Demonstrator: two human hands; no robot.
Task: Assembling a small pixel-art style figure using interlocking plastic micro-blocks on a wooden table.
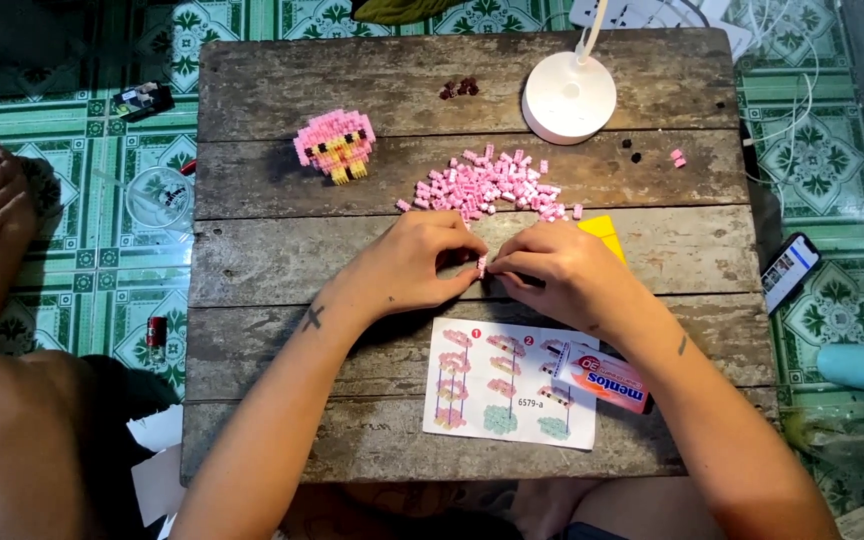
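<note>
While fingertips meet, both hands (492, 265) pinch a pink brick (481, 264).

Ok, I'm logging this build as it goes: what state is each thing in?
Left hand: pinching a small pink brick.
Right hand: pinching the same brick.
Pink figure: assembled, upright.
Loose pink bricks: unassembled pile.
Instruction sheet: flat, face up.
Phone: screen lit.

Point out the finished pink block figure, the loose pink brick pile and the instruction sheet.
Pink block figure (335, 143), head view, on its pink top.
Loose pink brick pile (487, 183), head view, middle of the heap.
Instruction sheet (497, 400), head view, its centre.
</note>
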